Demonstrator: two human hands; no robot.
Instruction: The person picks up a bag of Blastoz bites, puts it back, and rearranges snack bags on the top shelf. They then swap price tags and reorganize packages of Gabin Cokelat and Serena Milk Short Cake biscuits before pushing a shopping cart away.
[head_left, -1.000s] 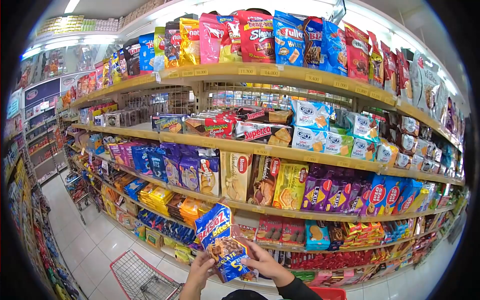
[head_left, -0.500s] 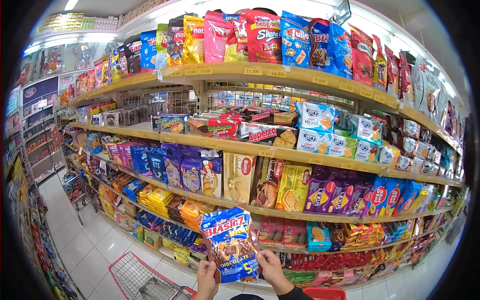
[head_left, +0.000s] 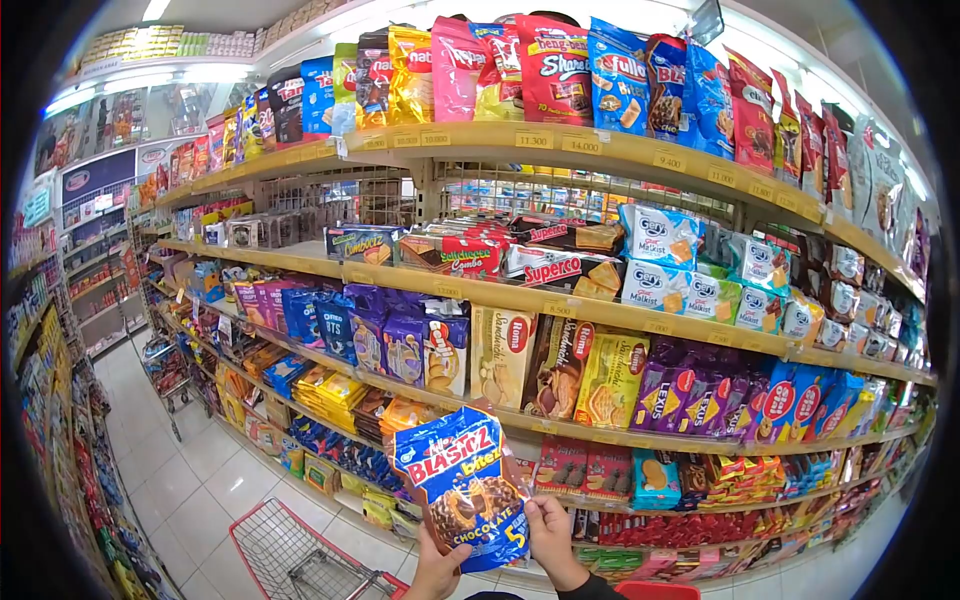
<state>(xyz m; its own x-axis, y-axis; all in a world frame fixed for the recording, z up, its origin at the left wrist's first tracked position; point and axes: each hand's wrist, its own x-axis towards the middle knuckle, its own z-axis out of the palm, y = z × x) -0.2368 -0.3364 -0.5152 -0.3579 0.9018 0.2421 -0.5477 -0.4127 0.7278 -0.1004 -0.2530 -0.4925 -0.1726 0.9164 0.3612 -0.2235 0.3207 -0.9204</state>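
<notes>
A blue and brown snack pouch (head_left: 468, 480), printed "Blastoz bitez chocolate", is held up in front of the shelves, front side facing me and slightly tilted. My left hand (head_left: 438, 570) grips its lower left edge, thumb on the front. On the lower right edge, my right hand (head_left: 551, 538) pinches the pouch with thumb and fingers. Part of the fingers of both hands is hidden behind the pouch.
Long tiered shelves (head_left: 600, 305) of biscuits and snacks curve across the view. A wire shopping cart (head_left: 300, 550) with red trim stands at lower left, and a red container (head_left: 657, 590) at the bottom edge. Another cart (head_left: 172, 370) is farther down the aisle.
The pouch has tilted, its top leaning more to the left, and its left side has come nearer. My view has turned a little left, so the shelves appear shifted right.
</notes>
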